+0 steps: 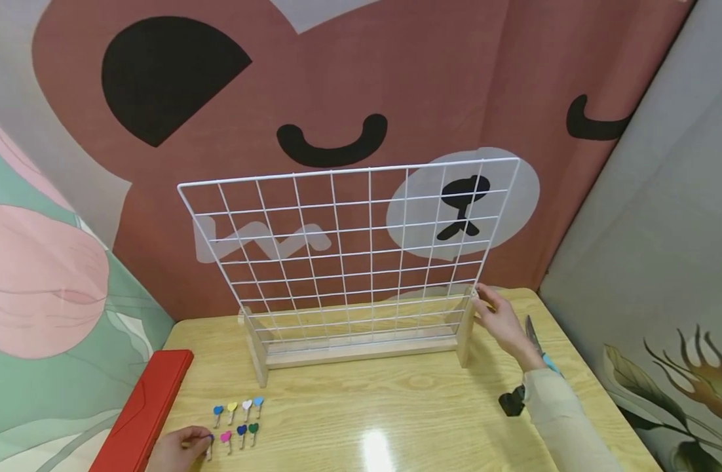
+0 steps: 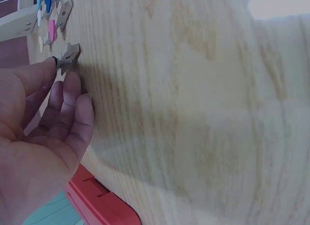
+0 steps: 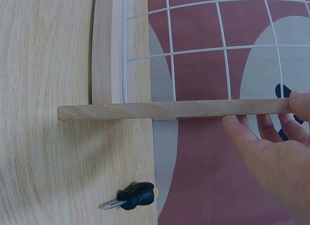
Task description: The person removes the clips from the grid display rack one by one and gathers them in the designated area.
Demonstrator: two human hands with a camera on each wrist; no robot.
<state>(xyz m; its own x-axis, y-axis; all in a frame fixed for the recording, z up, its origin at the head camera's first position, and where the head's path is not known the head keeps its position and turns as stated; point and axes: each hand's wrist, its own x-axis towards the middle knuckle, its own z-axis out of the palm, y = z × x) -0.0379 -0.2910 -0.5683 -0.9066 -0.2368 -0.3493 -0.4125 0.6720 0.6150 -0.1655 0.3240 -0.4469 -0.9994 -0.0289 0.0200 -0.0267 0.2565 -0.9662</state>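
My left hand (image 1: 181, 449) pinches a small wooden clothespin (image 2: 70, 57) with a dark blue heart, low over the table at the left. Beside it, several more heart-topped clothespins (image 1: 242, 431) lie in two rows, in blue, yellow, white, pink and green. A white wire grid (image 1: 369, 242) stands upright in a wooden base (image 1: 361, 352). With thumb and fingers, my right hand (image 1: 502, 321) holds the upper end of the base's right side post (image 3: 169, 109). The fingers behind that post are partly hidden in the head view.
A red case (image 1: 143, 406) lies along the table's left side. At the right are a tool with a grey blade and turquoise handle (image 1: 550, 364) and a black object (image 1: 512, 401) by my sleeve. A stubby screwdriver (image 3: 138, 195) lies outside the right post. Printed cloth (image 1: 337, 78) hangs behind.
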